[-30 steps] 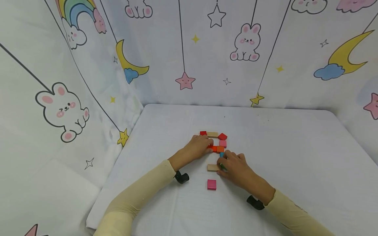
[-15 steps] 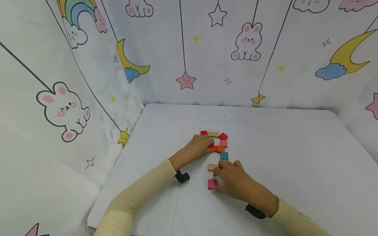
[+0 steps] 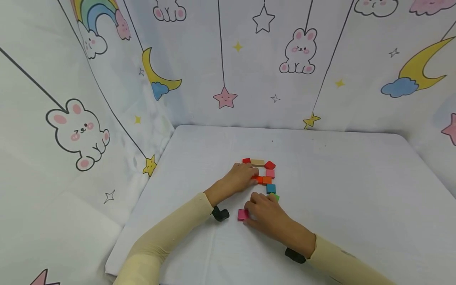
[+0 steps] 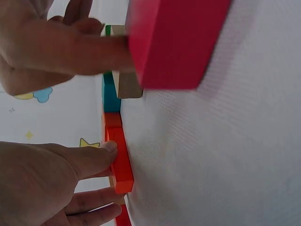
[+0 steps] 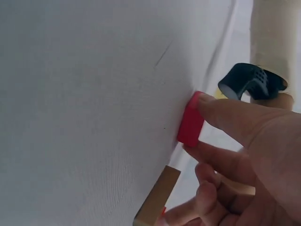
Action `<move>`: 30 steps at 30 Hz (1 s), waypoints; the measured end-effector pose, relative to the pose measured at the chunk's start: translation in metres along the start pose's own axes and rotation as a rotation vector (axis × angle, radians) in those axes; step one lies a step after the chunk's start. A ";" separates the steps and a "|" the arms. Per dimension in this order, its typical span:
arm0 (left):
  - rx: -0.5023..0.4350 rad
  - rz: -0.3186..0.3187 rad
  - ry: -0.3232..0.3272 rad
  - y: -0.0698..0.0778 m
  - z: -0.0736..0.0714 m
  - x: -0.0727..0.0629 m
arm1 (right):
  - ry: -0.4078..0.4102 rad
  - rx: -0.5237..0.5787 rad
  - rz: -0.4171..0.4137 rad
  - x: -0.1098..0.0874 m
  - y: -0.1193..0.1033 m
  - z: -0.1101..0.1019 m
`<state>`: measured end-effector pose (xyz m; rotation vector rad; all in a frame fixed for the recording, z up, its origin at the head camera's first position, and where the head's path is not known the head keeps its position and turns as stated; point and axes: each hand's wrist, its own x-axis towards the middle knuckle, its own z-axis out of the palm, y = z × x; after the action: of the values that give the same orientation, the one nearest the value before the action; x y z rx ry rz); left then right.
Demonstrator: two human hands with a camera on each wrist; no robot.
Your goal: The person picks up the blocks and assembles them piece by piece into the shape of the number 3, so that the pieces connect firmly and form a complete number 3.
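My right hand (image 3: 267, 213) pinches a deep-pink wooden block (image 3: 243, 215) between thumb and fingers, low over the table or touching it. My left hand (image 3: 240, 177) pinches a long orange-red block (image 4: 123, 165), thumb on its near face and fingers behind. That block adjoins an orange block (image 3: 267, 180) in a line of blocks. Below it follow a blue block (image 3: 271, 189) and a green block (image 3: 274, 196) partly behind my right hand. A plain wood block (image 5: 157, 197) lies by my right fingers, hidden from the head view.
A pink block (image 3: 270, 173), a red pentagon block (image 3: 270, 164), a plain wood strip (image 3: 257, 162) and a red block (image 3: 246, 160) continue the line at the far end. White cloth covers the table (image 3: 338, 178). A printed curtain (image 3: 199, 59) surrounds the back and sides.
My right hand has left the plain wood and green blocks, taken the deep-pink block and moved it left and slightly away from me. My left hand has stayed in place.
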<state>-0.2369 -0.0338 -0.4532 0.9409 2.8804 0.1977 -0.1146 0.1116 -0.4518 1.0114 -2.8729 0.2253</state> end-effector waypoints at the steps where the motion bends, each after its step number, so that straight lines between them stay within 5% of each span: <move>1: -0.002 -0.002 -0.002 0.000 0.000 0.000 | 0.012 -0.004 0.004 0.003 0.000 0.002; 21: 0.001 0.017 0.008 -0.001 0.001 0.000 | 0.036 0.044 0.172 0.017 0.014 0.008; 30: 0.008 0.014 0.010 0.000 0.001 0.001 | 0.045 0.061 0.169 0.016 0.017 0.008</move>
<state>-0.2375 -0.0333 -0.4543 0.9643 2.8870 0.1928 -0.1378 0.1140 -0.4592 0.7623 -2.9280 0.3452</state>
